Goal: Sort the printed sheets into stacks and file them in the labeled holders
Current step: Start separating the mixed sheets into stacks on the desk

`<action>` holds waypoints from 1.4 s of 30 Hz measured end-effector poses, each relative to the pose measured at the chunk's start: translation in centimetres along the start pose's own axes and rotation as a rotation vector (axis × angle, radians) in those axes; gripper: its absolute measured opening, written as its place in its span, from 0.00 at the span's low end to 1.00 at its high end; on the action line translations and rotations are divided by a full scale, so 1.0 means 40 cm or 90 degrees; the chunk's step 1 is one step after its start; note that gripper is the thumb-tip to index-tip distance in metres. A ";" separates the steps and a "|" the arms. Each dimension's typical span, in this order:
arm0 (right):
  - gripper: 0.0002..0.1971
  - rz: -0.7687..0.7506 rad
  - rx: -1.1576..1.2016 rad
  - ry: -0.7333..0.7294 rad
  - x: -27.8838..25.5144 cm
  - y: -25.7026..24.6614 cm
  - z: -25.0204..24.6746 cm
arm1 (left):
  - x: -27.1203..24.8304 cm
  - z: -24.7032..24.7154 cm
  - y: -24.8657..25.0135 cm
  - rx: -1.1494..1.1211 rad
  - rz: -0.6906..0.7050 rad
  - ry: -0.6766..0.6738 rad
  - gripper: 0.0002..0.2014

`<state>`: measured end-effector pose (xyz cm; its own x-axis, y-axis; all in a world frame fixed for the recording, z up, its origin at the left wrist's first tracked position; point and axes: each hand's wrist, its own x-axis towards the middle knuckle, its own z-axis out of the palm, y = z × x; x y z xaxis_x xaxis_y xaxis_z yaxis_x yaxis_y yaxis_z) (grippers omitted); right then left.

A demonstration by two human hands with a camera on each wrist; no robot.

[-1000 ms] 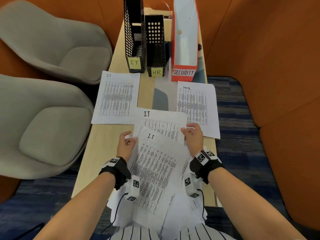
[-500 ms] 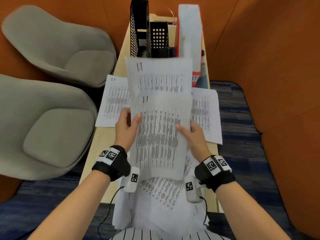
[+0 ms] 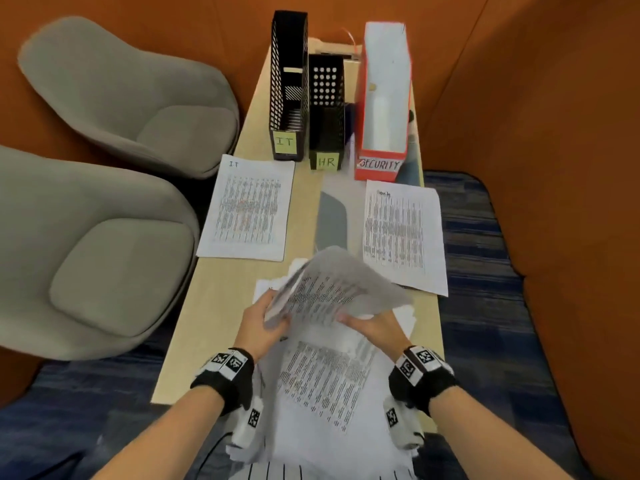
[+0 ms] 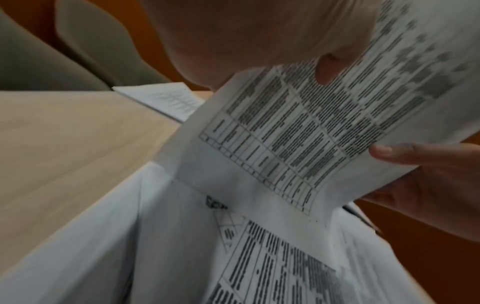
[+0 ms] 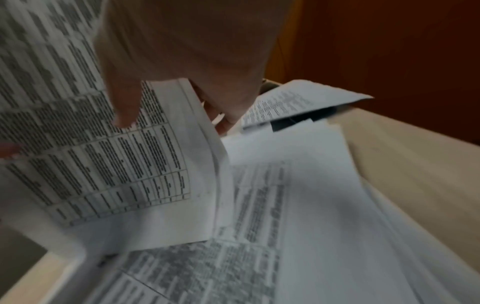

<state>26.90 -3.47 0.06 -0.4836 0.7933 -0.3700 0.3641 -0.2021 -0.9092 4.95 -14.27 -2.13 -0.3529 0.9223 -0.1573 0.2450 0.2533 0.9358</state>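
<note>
Nearest the person, a loose pile (image 3: 329, 386) of unsorted sheets lies askew on the table (image 3: 214, 313), its near end hanging over the edge toward the lap. Above it both hands hold a few sheets (image 3: 332, 289) lifted and bowed: the left hand (image 3: 265, 327) pinches their left edge with its thumb on the print, and the right hand (image 3: 375, 327) clamps the right edge between thumb and fingers. Held that loosely by the edges, the under-sheet could slide free and drop back onto the pile. A nudge from either wrist could also tip the overhanging pile off the table.

Further out, the IT stack (image 3: 247, 207) lies flat on the left and the Security stack (image 3: 403, 235) on the right, its right edge past the table's rim, so a draught or a careless drop may push it off. At the far end stand the IT holder (image 3: 289, 95), HR holder (image 3: 327, 116) and Security holder (image 3: 382, 105); nothing looks filed yet.
</note>
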 end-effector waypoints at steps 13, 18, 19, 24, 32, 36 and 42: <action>0.21 0.080 0.224 -0.031 0.179 -0.133 0.051 | 0.158 -0.102 0.040 -0.104 -0.225 0.086 0.13; 0.15 0.199 0.142 -0.137 0.214 -0.092 0.122 | 0.217 -0.134 0.013 -0.096 -0.280 0.106 0.18; 0.16 0.208 0.181 -0.103 0.223 -0.091 0.131 | 0.226 -0.140 0.002 -0.094 -0.316 0.066 0.18; 0.28 0.182 -0.109 -0.191 0.292 -0.105 0.159 | 0.291 -0.197 -0.048 -0.068 -0.367 0.120 0.07; 0.73 0.215 -0.645 -0.272 0.283 0.075 0.128 | 0.416 -0.330 -0.174 0.006 -0.460 0.298 0.15; 0.66 0.185 -0.631 -0.185 0.272 0.110 0.125 | 0.423 -0.328 -0.129 0.008 -0.460 0.269 0.14; 0.59 0.179 -0.634 -0.159 0.268 0.105 0.128 | 0.440 -0.305 -0.114 0.199 -0.495 0.106 0.23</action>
<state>19.17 1.26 -8.69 -0.3895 0.6278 -0.6739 0.9204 0.2917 -0.2602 -13.40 -2.74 -5.34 -0.6463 0.4037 -0.6476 0.1067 0.8881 0.4471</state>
